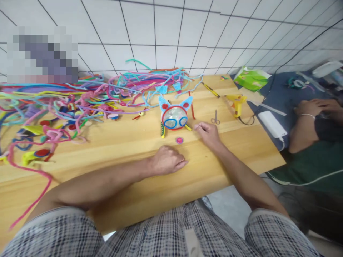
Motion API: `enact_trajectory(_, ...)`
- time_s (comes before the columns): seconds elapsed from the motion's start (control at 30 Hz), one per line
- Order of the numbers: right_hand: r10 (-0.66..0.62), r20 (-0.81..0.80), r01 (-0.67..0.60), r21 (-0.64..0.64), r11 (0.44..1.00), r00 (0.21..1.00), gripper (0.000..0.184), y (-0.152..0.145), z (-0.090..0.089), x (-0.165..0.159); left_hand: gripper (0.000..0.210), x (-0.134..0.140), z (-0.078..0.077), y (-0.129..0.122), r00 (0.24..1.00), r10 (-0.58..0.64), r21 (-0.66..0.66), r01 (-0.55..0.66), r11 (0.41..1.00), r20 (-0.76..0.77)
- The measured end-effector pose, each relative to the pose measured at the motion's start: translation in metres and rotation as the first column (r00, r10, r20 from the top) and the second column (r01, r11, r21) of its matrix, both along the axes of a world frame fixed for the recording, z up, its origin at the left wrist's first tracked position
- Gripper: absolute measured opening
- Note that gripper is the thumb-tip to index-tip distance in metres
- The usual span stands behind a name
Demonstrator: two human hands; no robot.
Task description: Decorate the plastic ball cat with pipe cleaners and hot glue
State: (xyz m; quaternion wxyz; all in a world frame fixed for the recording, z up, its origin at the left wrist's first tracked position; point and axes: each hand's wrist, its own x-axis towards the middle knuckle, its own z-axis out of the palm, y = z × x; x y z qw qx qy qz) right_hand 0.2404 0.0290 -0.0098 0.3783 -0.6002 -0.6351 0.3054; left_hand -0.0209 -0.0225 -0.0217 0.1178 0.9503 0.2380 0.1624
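My left hand (168, 160) rests on the wooden table in a loose fist, with nothing visible in it. Further right, my right hand (208, 132) is closed with its fingers curled; no object shows between them. Between and beyond the hands stands a pipe-cleaner animal head (175, 116) with a clear round body, red rim, light blue ears and blue ring glasses. It has a green-and-yellow leg on the left and a yellow one on the right, close to my right fingertips. A small pink coiled disc (179, 140) lies in front of it, apart from both hands.
Many loose pipe cleaners (93, 101) are heaped along the left and back. Toward the right lie a yellow cutter (210, 89), scissors (215, 117), a yellow glue gun (237, 103) and a white power block (272, 124). Another person's arm (305, 125) is at far right.
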Motion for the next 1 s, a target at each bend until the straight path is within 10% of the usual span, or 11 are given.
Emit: enact_trajectory(1.0, 0.124, 0.045, -0.122, -0.045, 0.991, 0.991, 0.044, -0.004, 0.011, 0.006, 0.062, -0.004, 0.003, 0.004, 0.990, -0.049, -0.002, 0.050, 0.999, 0.133)
